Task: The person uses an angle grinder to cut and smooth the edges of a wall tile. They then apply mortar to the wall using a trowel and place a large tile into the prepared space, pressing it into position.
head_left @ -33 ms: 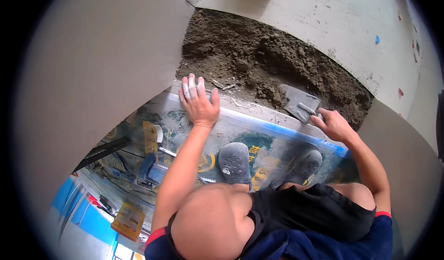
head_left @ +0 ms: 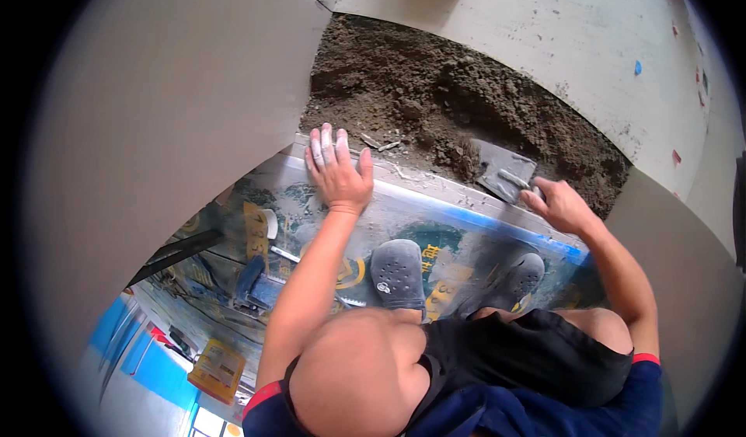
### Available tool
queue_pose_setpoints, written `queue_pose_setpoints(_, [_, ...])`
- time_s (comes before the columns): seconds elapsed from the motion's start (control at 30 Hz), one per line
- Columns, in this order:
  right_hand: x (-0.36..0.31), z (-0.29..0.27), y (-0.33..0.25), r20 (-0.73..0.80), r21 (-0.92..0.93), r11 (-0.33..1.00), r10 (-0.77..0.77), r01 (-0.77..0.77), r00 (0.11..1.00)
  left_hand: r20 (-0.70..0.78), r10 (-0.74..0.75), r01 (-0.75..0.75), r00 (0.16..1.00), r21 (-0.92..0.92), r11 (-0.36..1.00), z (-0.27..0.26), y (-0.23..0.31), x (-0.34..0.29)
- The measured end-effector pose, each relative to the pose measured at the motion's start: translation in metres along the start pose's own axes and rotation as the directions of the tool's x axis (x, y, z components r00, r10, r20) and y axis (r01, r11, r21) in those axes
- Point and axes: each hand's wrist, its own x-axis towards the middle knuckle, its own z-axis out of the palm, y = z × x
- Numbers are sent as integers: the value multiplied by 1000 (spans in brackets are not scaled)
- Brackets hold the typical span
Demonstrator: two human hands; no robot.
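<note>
My right hand [head_left: 559, 205] is closed round the handle of a flat grey trowel [head_left: 497, 161]. The blade lies at the near edge of the loose, crumbly brown mortar bed [head_left: 381, 72], against a small heap. My left hand [head_left: 342, 174] rests flat on the pale ledge [head_left: 435, 192] along the front of the bed, fingers spread and nothing in it. White dust coats its fingertips. Small whitish chips [head_left: 381, 143] lie on the mortar just beyond my left hand.
Large pale slabs [head_left: 194, 87] border the mortar on the left and far side. Below the ledge, my grey clogs [head_left: 396, 272] stand on a dusty green printed covering. A blue tool [head_left: 260, 285] lies left of them; a yellow bucket [head_left: 217, 369] stands at lower left.
</note>
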Motion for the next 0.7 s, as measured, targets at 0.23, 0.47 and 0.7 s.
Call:
queue_pose_setpoints(0.23, [71,-8,-100,94,105,990,-100,90,991,-12,-25,25,1000,-36,999,-3,-2,3])
queue_pose_setpoints(0.47, [60,-46,-87,99,93,988,-129,120,987,-22,-28,26,999,-74,997,-4,-8,-3])
queue_pose_setpoints(0.7, [-13,-53,-4,11,200,980,9,-11,1000,-42,-34,29,999,-124,992,1,-8,-6])
